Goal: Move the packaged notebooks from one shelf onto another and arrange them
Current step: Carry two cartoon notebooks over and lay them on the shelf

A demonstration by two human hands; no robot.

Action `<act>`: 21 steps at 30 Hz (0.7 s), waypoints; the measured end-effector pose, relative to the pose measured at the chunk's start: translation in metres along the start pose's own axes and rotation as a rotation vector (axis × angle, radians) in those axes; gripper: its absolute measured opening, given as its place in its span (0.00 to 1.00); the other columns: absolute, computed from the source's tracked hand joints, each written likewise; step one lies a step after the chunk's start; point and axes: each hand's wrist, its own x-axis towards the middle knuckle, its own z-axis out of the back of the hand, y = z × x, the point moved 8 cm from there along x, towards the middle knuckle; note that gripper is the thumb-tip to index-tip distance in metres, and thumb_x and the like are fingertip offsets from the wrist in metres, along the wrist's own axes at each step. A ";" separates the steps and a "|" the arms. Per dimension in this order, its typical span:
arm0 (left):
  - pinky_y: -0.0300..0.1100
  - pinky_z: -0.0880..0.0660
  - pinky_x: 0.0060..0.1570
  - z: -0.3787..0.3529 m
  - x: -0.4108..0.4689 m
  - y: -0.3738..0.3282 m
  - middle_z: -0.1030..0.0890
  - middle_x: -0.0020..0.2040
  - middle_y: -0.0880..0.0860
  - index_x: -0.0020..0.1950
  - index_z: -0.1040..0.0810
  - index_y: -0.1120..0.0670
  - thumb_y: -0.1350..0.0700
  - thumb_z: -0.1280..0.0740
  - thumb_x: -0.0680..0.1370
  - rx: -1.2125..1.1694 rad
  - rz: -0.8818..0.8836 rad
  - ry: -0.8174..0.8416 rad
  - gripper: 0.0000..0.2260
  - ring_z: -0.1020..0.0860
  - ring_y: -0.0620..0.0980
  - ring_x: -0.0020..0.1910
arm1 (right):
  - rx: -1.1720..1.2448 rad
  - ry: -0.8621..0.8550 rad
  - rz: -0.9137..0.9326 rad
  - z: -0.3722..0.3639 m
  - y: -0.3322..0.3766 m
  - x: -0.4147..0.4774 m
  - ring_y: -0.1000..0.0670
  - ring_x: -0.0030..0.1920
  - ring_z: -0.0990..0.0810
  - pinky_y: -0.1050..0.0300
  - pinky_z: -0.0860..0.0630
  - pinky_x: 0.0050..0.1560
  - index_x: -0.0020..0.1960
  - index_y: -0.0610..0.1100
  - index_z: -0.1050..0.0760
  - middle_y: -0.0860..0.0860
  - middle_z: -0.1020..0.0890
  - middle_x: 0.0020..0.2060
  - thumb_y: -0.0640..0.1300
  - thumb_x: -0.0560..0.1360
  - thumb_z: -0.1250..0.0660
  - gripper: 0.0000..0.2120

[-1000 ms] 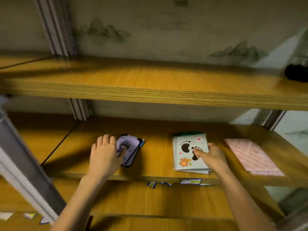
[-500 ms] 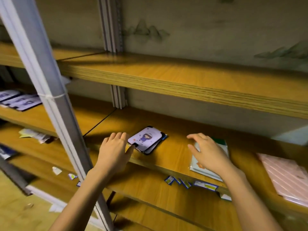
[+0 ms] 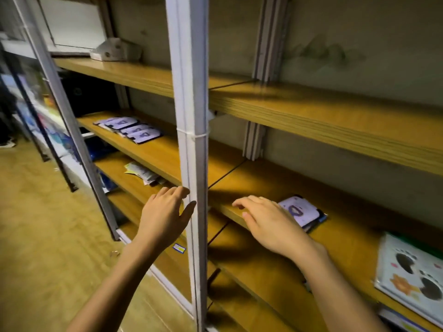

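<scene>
Left of the post (image 3: 190,144), a row of notebooks (image 3: 130,129) lies flat on the shelf (image 3: 165,156); both hands, left (image 3: 163,215) and right (image 3: 271,222), are open and empty; the light, slick-wrapped packs likely lift best pinched by an edge.

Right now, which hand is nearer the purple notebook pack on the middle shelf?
Right. The right hand hovers just left of the purple notebook pack; the left hand is beyond the white post.
</scene>
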 end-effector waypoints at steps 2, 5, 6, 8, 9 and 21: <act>0.44 0.27 0.41 0.007 0.002 0.029 0.16 0.47 0.53 0.50 0.21 0.55 0.52 0.32 0.74 -0.023 0.023 -0.030 0.09 0.20 0.55 0.47 | 0.008 -0.014 0.033 -0.007 0.024 0.022 0.53 0.66 0.31 0.54 0.31 0.65 0.69 0.53 0.35 0.55 0.28 0.66 0.44 0.81 0.48 0.17; 0.45 0.26 0.43 0.016 0.010 0.078 0.17 0.48 0.52 0.51 0.22 0.54 0.51 0.33 0.75 -0.013 0.045 -0.024 0.09 0.20 0.54 0.49 | 0.104 -0.040 0.054 -0.021 0.063 0.057 0.54 0.63 0.28 0.55 0.28 0.63 0.66 0.54 0.32 0.57 0.27 0.64 0.45 0.81 0.46 0.16; 0.46 0.26 0.44 0.019 0.013 0.097 0.17 0.49 0.52 0.52 0.22 0.54 0.50 0.34 0.75 -0.003 0.047 -0.022 0.11 0.20 0.54 0.50 | 0.133 -0.050 0.060 -0.026 0.077 0.070 0.55 0.62 0.27 0.56 0.27 0.62 0.65 0.55 0.31 0.57 0.26 0.63 0.45 0.80 0.46 0.15; 0.47 0.25 0.47 0.024 0.021 0.134 0.17 0.51 0.52 0.55 0.23 0.54 0.49 0.36 0.76 0.014 0.038 -0.021 0.13 0.21 0.53 0.51 | 0.142 -0.067 0.063 -0.036 0.102 0.095 0.55 0.62 0.27 0.56 0.27 0.62 0.65 0.55 0.31 0.57 0.25 0.63 0.46 0.80 0.45 0.15; 0.46 0.25 0.48 0.026 0.024 0.152 0.18 0.52 0.52 0.57 0.23 0.54 0.48 0.37 0.76 0.020 0.033 -0.017 0.13 0.21 0.52 0.52 | 0.135 -0.070 0.060 -0.040 0.113 0.108 0.55 0.62 0.27 0.55 0.28 0.63 0.66 0.54 0.31 0.57 0.26 0.63 0.46 0.80 0.45 0.15; 0.45 0.27 0.50 0.029 0.070 0.301 0.19 0.55 0.51 0.59 0.25 0.53 0.48 0.38 0.77 -0.002 -0.009 0.039 0.15 0.23 0.51 0.55 | 0.100 -0.040 -0.100 -0.094 0.182 0.245 0.50 0.64 0.28 0.50 0.27 0.62 0.67 0.51 0.33 0.53 0.26 0.65 0.48 0.79 0.42 0.17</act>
